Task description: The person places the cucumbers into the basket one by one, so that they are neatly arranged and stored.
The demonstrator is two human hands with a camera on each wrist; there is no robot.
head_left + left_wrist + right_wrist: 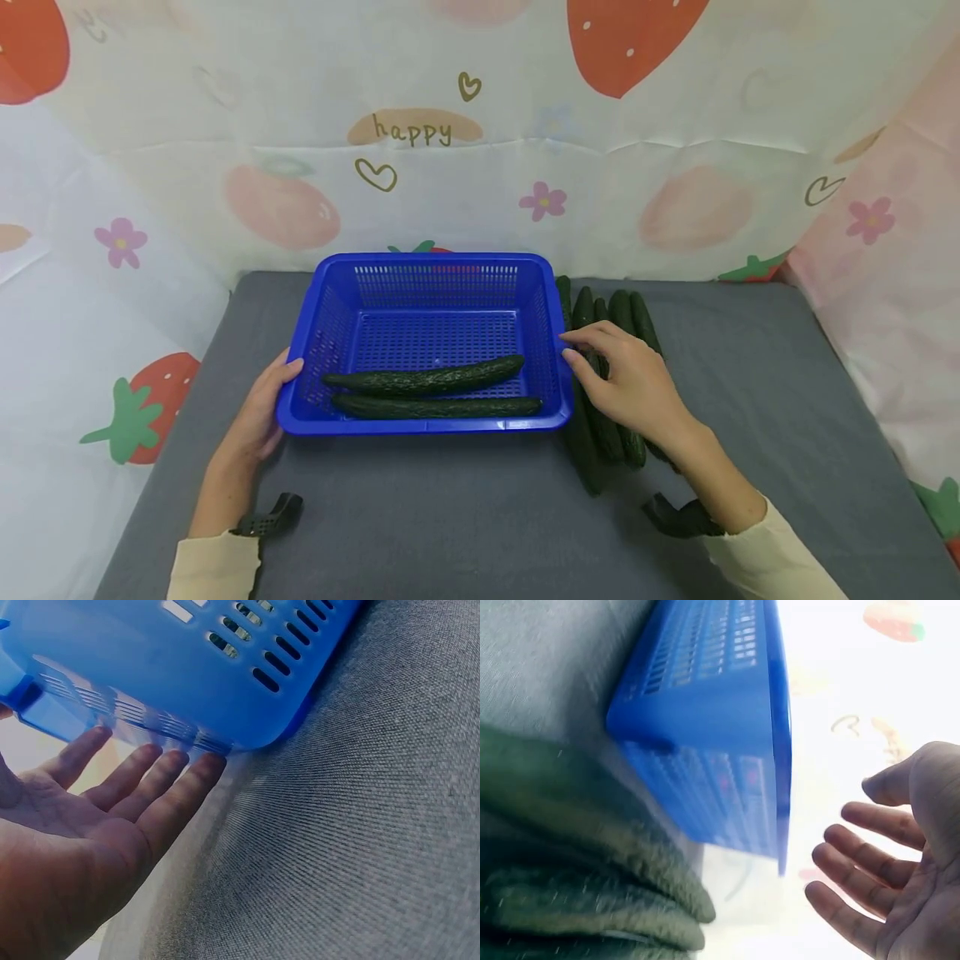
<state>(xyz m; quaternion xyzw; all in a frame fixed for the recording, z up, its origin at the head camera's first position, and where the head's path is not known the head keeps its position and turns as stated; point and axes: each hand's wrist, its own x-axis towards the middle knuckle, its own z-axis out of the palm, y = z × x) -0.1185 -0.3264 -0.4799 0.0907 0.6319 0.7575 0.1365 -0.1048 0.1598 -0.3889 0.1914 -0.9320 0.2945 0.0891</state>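
Note:
A blue plastic basket (427, 426) with slotted walls stands on the grey cloth. Inside it two long dark green cucumbers, a rear one (427, 381) and a front one (442, 407), lie crosswise near the front wall. My left hand (255, 412) grips the basket's left rim, thumb over the top; in the left wrist view its fingertips (204, 771) meet the side wall. Near the right rim hovers my right hand (633, 383), fingers loosely bent and nothing in them; the right wrist view shows a gap between it and the basket wall (705, 712).
Several more cucumbers (596, 429) lie side by side on the cloth just right of the basket, partly under the right hand. The grey-covered table (465, 517) meets a printed curtain (480, 208) at its back edge. Each wrist wears a black band (273, 515).

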